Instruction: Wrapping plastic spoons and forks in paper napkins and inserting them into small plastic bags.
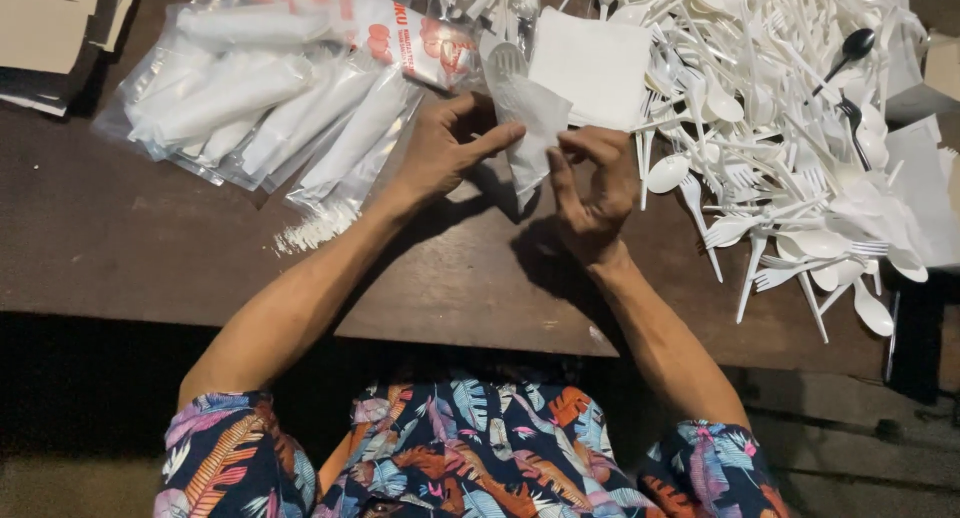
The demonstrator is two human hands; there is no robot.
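Observation:
My left hand [447, 148] and my right hand [592, 186] both grip a folded white napkin [530, 128] above the dark wooden table [130, 248]. A white plastic fork [503, 60] sticks out of the napkin's top. The left thumb and forefinger pinch the napkin's left edge, and the right fingertips pinch its lower right edge. Just behind the hands lies a stack of white napkins [592, 63].
A large heap of white plastic spoons and forks [790, 128], with a couple of black ones [853, 48], fills the right side. Several clear bags with wrapped cutlery sets [270, 108] lie at the left. Cardboard [50, 28] sits at the far left corner. The table's front edge runs near my lap.

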